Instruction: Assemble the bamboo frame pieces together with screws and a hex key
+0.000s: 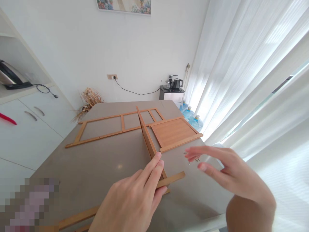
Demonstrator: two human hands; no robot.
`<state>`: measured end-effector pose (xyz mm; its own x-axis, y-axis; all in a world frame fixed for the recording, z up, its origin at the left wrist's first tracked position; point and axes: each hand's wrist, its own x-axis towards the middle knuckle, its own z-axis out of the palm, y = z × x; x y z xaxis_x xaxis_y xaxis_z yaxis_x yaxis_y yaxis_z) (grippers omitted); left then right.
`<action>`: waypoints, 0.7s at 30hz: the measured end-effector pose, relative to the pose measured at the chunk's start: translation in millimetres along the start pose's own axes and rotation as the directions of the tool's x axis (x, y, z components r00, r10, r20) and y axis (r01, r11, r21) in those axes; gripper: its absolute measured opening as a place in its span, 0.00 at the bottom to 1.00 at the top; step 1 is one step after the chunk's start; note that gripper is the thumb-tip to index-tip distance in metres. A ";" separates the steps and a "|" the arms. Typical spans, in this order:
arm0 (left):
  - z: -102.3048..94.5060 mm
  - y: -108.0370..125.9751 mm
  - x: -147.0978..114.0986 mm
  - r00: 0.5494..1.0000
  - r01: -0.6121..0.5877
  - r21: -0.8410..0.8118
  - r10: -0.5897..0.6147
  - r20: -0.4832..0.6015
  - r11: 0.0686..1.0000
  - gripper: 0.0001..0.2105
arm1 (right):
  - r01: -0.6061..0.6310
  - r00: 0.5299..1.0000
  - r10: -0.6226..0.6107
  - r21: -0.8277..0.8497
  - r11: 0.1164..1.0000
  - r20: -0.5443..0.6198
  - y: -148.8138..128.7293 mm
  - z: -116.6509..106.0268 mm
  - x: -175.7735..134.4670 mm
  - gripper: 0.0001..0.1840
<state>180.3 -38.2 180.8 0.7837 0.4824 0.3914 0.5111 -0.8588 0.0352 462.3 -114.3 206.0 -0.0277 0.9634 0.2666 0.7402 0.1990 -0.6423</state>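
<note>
My left hand (pixel 138 190) is closed on the near end of a wooden panel (pixel 147 138) that stands on its edge on the table. A short wooden strip (pixel 175 178) juts out to the right from under its fingers. Over the right side of the table, my right hand (pixel 222 167) holds nothing, with thumb and fingers apart. Several small metal screws (pixel 197 159) lie beneath its fingertips, partly hidden by them. Just beyond the hands a framed wooden panel (pixel 177 132) lies flat. A long open wooden frame (pixel 122 122) rests farther back.
More wooden strips (pixel 78 217) lie at the near left edge of the grey table (pixel 103 158). Blue water bottles (pixel 196 121) stand on the floor by the white curtain (pixel 217 64). Dried stalks (pixel 89 98) are beside the far left corner; a cabinet (pixel 29 129) is at left.
</note>
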 end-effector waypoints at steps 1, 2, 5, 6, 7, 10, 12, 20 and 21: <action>-0.2 -1.4 0.3 1.000 -0.004 -0.001 0.004 -0.007 1.000 0.22 | -0.077 0.993 0.076 -0.006 0.997 -0.094 13.5 -2.3 -2.8 0.18; -0.6 -2.3 0.9 1.000 -0.007 -0.001 0.007 -0.013 1.000 0.23 | -0.166 0.973 0.162 -0.009 0.986 -0.166 28.5 -2.1 -6.1 0.18; -1.9 -2.4 3.6 0.998 -0.028 0.020 0.029 -0.059 0.999 0.22 | -0.364 0.917 0.338 -0.099 0.926 -0.213 78.8 13.6 -19.2 0.19; -2.2 -1.6 4.5 0.996 -0.039 0.033 0.041 -0.077 0.999 0.22 | -0.400 0.905 0.360 -0.164 0.902 -0.227 95.4 22.7 -24.4 0.18; -2.3 -0.6 5.2 0.994 -0.050 0.049 0.054 -0.098 0.998 0.21 | -0.421 0.895 0.372 -0.188 0.887 -0.247 110.9 32.8 -29.8 0.18; -2.5 2.5 5.9 0.988 -0.060 0.088 0.072 -0.135 0.994 0.20 | -0.477 0.850 0.383 -0.219 0.851 -0.363 146.1 63.0 -44.7 0.19; -2.9 3.5 5.1 0.988 -0.055 0.091 0.067 -0.142 0.994 0.20 | -0.512 0.810 0.378 -0.228 0.828 -0.448 158.5 80.0 -52.0 0.20; -7.0 2.2 -0.1 0.996 -0.043 0.057 0.047 -0.082 0.997 0.20 | -0.372 0.883 0.229 -0.315 0.873 -0.409 153.6 114.9 -59.4 0.17; -7.3 2.3 -0.2 0.996 -0.043 0.060 0.047 -0.078 0.997 0.20 | -0.336 0.905 0.206 -0.328 0.883 -0.373 151.4 116.2 -59.2 0.15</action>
<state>178.8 -41.4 187.5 0.7770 0.4263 0.4632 0.4974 -0.8667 -0.0368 498.0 -120.4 9.4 0.3783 0.8454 0.3770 0.8831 -0.2075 -0.4209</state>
